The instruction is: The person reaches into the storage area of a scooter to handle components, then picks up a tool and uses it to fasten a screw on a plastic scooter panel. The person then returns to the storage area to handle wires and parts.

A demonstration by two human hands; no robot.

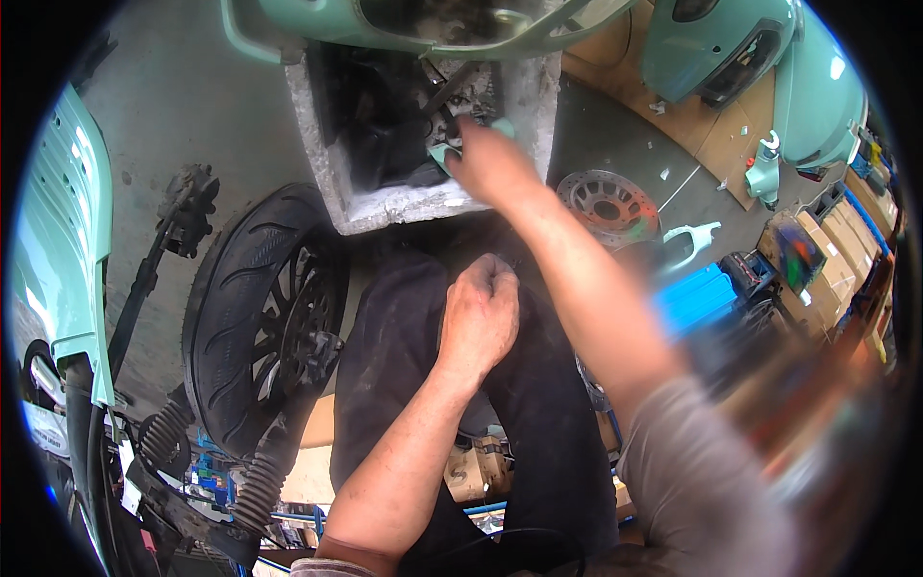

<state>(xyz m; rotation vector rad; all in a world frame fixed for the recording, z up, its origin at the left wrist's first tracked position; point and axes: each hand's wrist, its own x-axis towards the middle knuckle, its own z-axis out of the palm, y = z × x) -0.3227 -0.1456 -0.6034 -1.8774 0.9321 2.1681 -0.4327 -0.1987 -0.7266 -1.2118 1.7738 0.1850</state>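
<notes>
My right hand [486, 159] reaches into a white foam box [346, 216], its curled fingers at a small mint-green piece [440, 154] among black parts [370, 139] and small metal bits. What exactly those fingers grip is hard to make out. Between my dark-trousered legs, below the box, my left hand [481, 308] is closed, fingertips curled out of clear view; anything inside it cannot be made out. Along the top edge, a large mint-green panel [356, 19] overhangs the box.
Left: a tyred wheel [226, 317], fork bellows [260, 486] and a mint-green panel [58, 231]. Right: a brake disc [606, 192], a blue bin [692, 298], stacked cartons [817, 250] and mint-green body parts [808, 106] on cardboard [721, 144].
</notes>
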